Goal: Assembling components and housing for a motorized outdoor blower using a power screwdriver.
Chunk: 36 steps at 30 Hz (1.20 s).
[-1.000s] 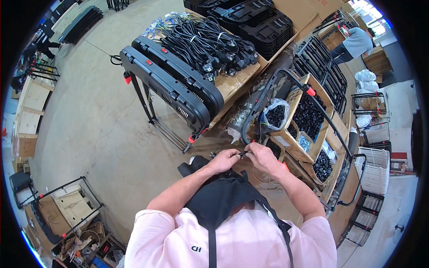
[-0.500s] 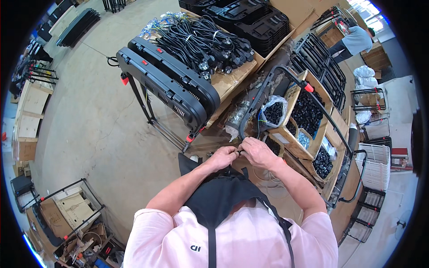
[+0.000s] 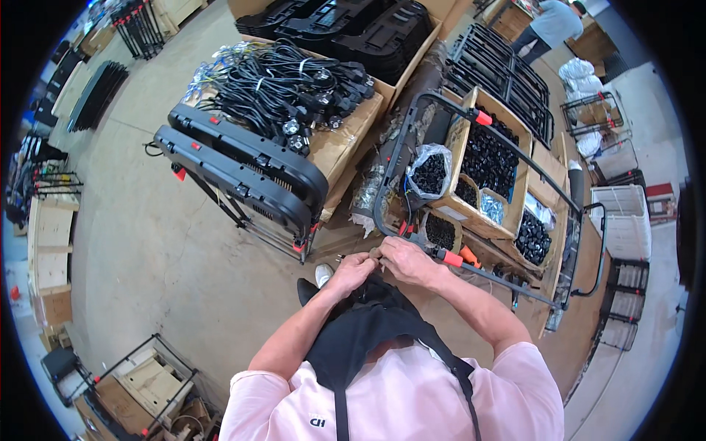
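In front of my black apron [image 3: 334, 339], my two hands meet, fingers pinched closed. Fingertips of my left hand [image 3: 353, 272] and my right hand [image 3: 407, 259] come together around something small, mostly hidden and too small to name. Just beyond them stands a bent black metal tube frame [image 3: 535, 167] with red collars. My right hand is close to its lower bar; I cannot tell whether they touch. Beyond my right hand, an open bag [image 3: 441, 234] holds small dark parts.
A wooden box [image 3: 457, 209] of black plastic parts and bagged hardware is at right. Two black heater-like housings [image 3: 243, 176] stand at left, beside a pile of plugged black cables [image 3: 283, 92]. Stacked black panels [image 3: 368, 33] lie behind. Another person [image 3: 555, 26] stands far right.
My view has shifted, so the housings and cables sit farther left. My hands remain together, and more of the frame's lower bar with a red collar shows beside my right hand.
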Each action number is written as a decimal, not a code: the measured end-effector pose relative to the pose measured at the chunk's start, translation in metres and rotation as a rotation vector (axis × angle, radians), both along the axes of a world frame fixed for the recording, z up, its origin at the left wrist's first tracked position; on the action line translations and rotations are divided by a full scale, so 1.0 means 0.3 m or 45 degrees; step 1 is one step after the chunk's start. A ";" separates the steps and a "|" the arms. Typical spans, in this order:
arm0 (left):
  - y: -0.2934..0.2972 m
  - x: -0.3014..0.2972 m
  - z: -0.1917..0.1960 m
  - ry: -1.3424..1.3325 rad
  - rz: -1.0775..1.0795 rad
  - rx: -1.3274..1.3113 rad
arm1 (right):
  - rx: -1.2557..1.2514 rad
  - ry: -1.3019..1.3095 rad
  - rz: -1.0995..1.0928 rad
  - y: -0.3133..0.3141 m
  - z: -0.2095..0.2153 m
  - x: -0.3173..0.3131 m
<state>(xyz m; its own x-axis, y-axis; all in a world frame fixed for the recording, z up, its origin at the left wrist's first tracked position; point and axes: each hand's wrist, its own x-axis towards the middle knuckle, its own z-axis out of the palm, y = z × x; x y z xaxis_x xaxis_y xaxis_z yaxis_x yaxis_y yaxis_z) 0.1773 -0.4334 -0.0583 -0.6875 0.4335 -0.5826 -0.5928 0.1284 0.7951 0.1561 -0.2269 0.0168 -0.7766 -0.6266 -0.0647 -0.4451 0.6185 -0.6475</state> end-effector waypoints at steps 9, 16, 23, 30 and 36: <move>-0.036 -0.010 -0.021 -0.019 -0.110 -0.044 | 0.513 -0.076 -0.908 0.054 -0.336 0.148; -0.008 -0.027 0.008 0.038 -0.261 -0.086 | 0.945 -0.050 -1.100 0.114 -0.842 -0.047; 0.020 -0.024 -0.052 -0.018 -0.216 0.106 | 0.372 -0.653 -1.206 0.122 -0.672 0.045; 0.106 -0.023 -0.063 -0.174 -0.081 0.227 | 0.002 -0.847 -1.518 -0.038 -0.243 0.461; 0.127 -0.038 -0.061 -0.153 -0.037 0.215 | -0.066 -0.622 -1.339 -0.050 -0.110 0.510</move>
<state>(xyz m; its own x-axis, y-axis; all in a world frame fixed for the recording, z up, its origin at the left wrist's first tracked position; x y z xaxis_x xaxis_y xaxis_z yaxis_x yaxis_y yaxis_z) 0.1658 -0.3954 -0.0766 -0.6033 0.5505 -0.5771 -0.6826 0.0178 0.7306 0.3091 -0.2418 -0.0164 -0.8149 0.3021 -0.4946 0.5771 0.5022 -0.6440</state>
